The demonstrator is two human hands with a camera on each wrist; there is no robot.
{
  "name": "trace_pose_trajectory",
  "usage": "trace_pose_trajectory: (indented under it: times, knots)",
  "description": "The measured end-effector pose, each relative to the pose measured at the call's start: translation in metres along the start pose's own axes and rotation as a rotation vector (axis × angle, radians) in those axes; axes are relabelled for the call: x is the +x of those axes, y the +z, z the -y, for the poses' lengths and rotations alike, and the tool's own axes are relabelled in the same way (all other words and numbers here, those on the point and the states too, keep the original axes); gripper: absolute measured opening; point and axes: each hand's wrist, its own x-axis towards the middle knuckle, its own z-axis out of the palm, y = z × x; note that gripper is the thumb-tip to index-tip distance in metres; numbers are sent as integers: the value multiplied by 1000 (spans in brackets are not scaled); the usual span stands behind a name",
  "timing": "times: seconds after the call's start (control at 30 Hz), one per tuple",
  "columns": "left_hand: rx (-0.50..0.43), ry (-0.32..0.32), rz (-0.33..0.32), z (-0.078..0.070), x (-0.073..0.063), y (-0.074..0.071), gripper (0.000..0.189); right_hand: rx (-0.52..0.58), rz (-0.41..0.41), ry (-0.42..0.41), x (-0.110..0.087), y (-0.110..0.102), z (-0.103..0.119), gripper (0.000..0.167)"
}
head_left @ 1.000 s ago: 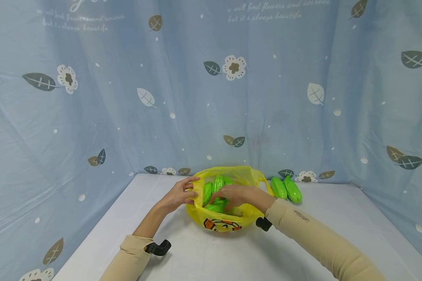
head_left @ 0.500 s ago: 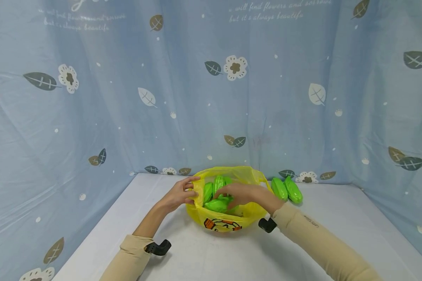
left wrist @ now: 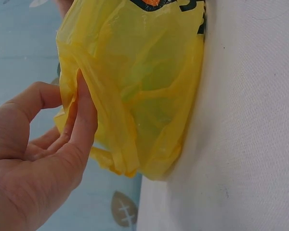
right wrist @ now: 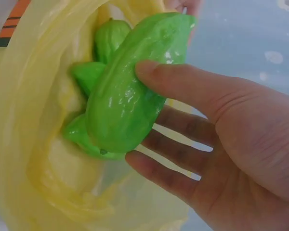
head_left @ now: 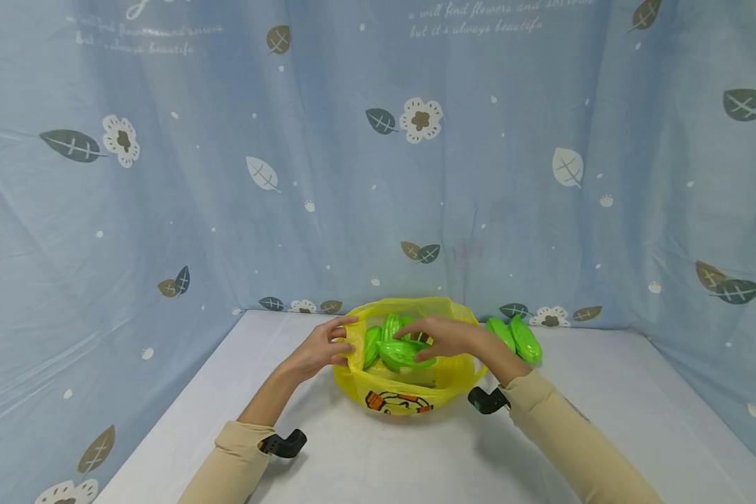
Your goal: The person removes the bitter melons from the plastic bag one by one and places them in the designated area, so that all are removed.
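A yellow plastic bag (head_left: pixel 359 385) stands on the table with its mouth open. My left hand (head_left: pixel 318 350) grips the left side of the rim, with the film between thumb and fingers in the left wrist view. Over the bag's mouth, my right hand (head_left: pixel 447 337) holds a glossy green bitter melon (head_left: pixel 404 354), apparently a toy. The thumb (right wrist: pixel 159 77) lies on top of it in the right wrist view, with the other fingers beneath. More green bitter melons (head_left: pixel 372 344) lie inside the bag, partly covered by the held one.
Two more green bitter melons (head_left: pixel 526 341) lie on the white table (head_left: pixel 592 392) just right of the bag, partly behind my right forearm. A blue patterned curtain (head_left: pixel 327 210) hangs behind the table and along both sides.
My right hand has risen from inside the bag, bringing the bitter melon up and slightly right. My left hand has kept its place on the bag's rim.
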Motion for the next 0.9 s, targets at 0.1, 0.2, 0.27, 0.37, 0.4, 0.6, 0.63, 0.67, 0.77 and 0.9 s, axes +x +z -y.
trace_pose_trajectory:
  times: [0.1, 0.2, 0.27, 0.37, 0.4, 0.6, 0.63, 0.67, 0.77, 0.9]
  knots:
    - [-3, -5, -8, 0, 0, 0, 68, -5, -11, -4, -5, -1, -2, 52]
    - [-5, -4, -12, 0, 0, 0, 68, -6, -35, 7, -11, -1, -3, 54]
    - [-8, -6, -12, 0, 0, 0, 68, -7, -53, 12, -16, -2, -3, 54]
    - [-6, -2, -2, 0, 0, 0, 69, -19, -87, -8, -23, -4, -3, 55]
    - [-5, -1, 1, 0, 0, 0, 69, -16, -100, -15, -25, -5, -3, 55]
    - [-8, 2, 11, 0, 0, -1, 68, 20, -180, -18, -42, -9, -3, 56]
    - [-10, 3, 11, -1, 0, 0, 67, 25, -192, -19, -45, -10, -4, 56]
    - [-11, 2, 11, -1, 0, 0, 67, 31, -204, -23, -48, -11, -4, 56]
    - [-15, -5, 2, -2, -1, 0, 67, 49, -224, -22, -56, -13, -5, 57]
    - [-16, -9, -7, -2, -1, 1, 67, 52, -248, -27, -65, -14, -7, 57]
